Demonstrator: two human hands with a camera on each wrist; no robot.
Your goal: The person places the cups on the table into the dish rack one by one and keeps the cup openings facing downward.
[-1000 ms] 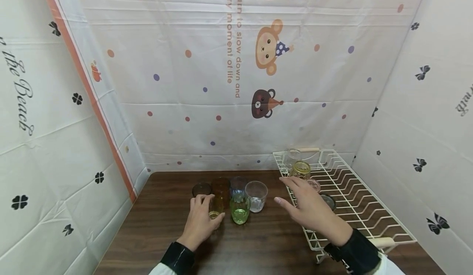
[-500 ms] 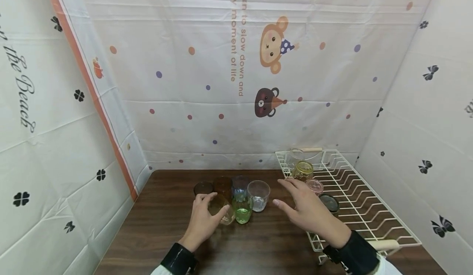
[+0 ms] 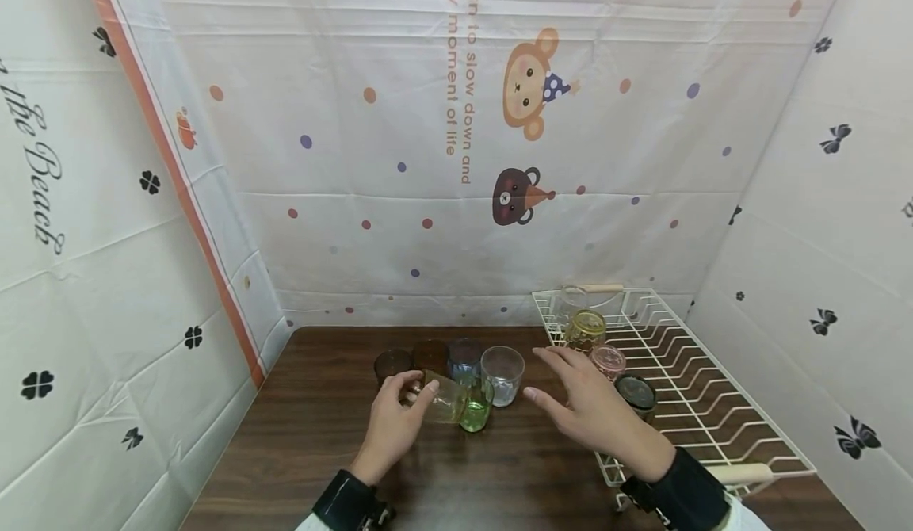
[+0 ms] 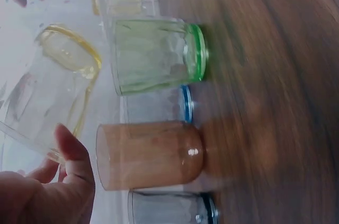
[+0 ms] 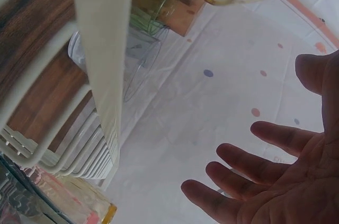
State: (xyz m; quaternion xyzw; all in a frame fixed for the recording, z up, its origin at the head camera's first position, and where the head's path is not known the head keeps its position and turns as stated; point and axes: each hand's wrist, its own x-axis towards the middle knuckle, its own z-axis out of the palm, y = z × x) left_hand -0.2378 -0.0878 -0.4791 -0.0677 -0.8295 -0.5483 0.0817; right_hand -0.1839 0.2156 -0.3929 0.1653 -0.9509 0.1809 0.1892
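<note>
- Holding a pale yellow glass (image 3: 444,407) tipped on its side above the counter (image 3: 299,436), the left hand (image 3: 391,428) curls thumb and fingers round its base end; its mouth points right, over the green glass (image 3: 474,412).
- Hovering with spread, straight fingers, the right hand (image 3: 588,408) is empty and sits between the cluster of glasses and the wire rack (image 3: 713,404); the two hands are apart.
- Risk, judged: the grip takes only the base of a smooth glass wall, so the tumbler could slip and drop onto the green glass or the amber glass (image 4: 151,154) just beside it, chipping a rim.
- Risk, judged: the standing glasses are crowded close together, so a sideways swing of the tilted glass may knock the clear glass (image 3: 502,374) over.
- Risk, judged: the rack's thin wires offer uneven footing, and a glass set down there off-centre may rock.
- Materials: all tumblers are transparent tinted glass, short and cylindrical; the green one shows faint faceting in the left wrist view, and a blue-rimmed glass (image 4: 159,106) stands behind it.
- Rack: cream-coated wire with rounded pale handles, carrying a yellow jar-like glass (image 3: 585,329), a pink glass (image 3: 609,359) and a dark glass (image 3: 635,393).
- Counter: dark wood grain, matte.
</note>
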